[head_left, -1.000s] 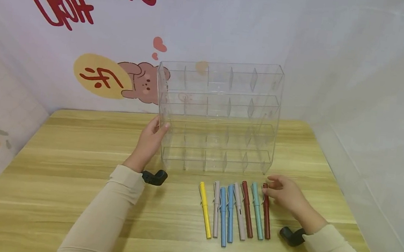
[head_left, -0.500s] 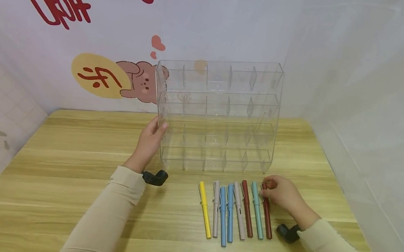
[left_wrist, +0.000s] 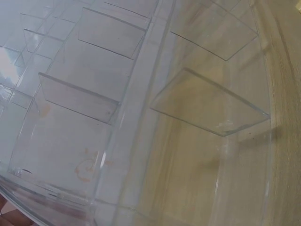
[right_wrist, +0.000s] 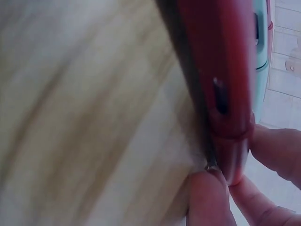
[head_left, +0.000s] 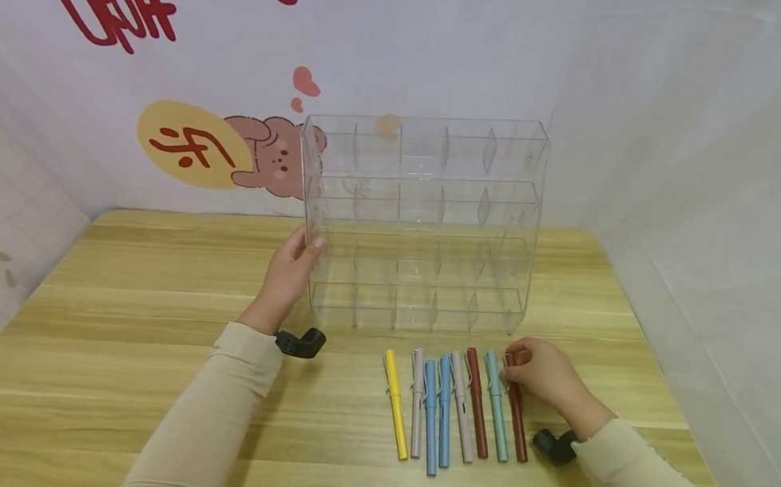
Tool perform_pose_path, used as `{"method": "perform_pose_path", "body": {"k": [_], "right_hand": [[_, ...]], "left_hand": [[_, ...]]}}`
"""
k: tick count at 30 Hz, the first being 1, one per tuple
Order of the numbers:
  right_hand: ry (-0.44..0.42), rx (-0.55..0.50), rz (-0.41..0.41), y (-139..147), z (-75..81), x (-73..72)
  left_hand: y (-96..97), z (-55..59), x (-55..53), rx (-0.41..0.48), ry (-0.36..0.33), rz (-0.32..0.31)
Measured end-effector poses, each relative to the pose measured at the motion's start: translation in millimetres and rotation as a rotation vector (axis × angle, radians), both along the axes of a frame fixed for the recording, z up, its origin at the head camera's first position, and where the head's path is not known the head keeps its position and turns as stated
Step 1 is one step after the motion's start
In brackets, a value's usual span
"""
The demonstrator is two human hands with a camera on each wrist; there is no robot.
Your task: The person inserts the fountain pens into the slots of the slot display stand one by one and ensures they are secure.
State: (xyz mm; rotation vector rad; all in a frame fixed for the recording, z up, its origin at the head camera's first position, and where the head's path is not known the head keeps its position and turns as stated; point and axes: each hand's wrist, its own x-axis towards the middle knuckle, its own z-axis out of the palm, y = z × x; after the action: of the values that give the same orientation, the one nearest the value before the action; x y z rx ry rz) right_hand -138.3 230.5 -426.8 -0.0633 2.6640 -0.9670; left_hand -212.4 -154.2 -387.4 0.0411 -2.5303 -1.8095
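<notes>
A clear acrylic rack with four tiers of small compartments stands upright on the table. My left hand grips its left side wall, thumb in front and fingers partly hidden behind; the left wrist view shows the rack's dividers up close. My right hand pinches the capped end of the rightmost dark red pen. In the right wrist view thumb and fingertips close around that red pen, which lies along the wood. Just left of it lies a mint green pen.
More capped pens lie in a row in front of the rack: a yellow pen, two blue pens, two greyish-pink pens and another dark red pen. The wooden table meets a printed cloth wall behind the rack.
My right hand has shifted slightly left and taken hold of the rightmost red pen, whose lower end has swung slightly right. My left hand keeps its grip on the rack.
</notes>
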Motion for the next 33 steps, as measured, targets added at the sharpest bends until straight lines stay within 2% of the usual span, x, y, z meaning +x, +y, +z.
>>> {"method": "perform_pose_path", "body": {"k": [7,12,16,23,33], "right_hand": [[-0.031,-0.051,-0.035,2,-1.1,-0.1],[-0.064,-0.176,-0.108,6,-1.2,0.1],[-0.047,-0.254,-0.176,8,2.4,0.5],[-0.028,-0.452,-0.248,10,18.4,5.1],[0.077,-0.638,-0.295,20,52.3,5.7]], "left_hand": [[0.6,1.0,1.1,0.008,-0.011,0.004],[1.4,1.9,1.8,0.014,-0.026,0.012],[2.1,1.4,1.6,0.026,-0.035,0.018],[2.8,-0.4,4.4,0.045,-0.034,0.037],[5.7,0.2,4.6,0.074,-0.043,0.059]]}}
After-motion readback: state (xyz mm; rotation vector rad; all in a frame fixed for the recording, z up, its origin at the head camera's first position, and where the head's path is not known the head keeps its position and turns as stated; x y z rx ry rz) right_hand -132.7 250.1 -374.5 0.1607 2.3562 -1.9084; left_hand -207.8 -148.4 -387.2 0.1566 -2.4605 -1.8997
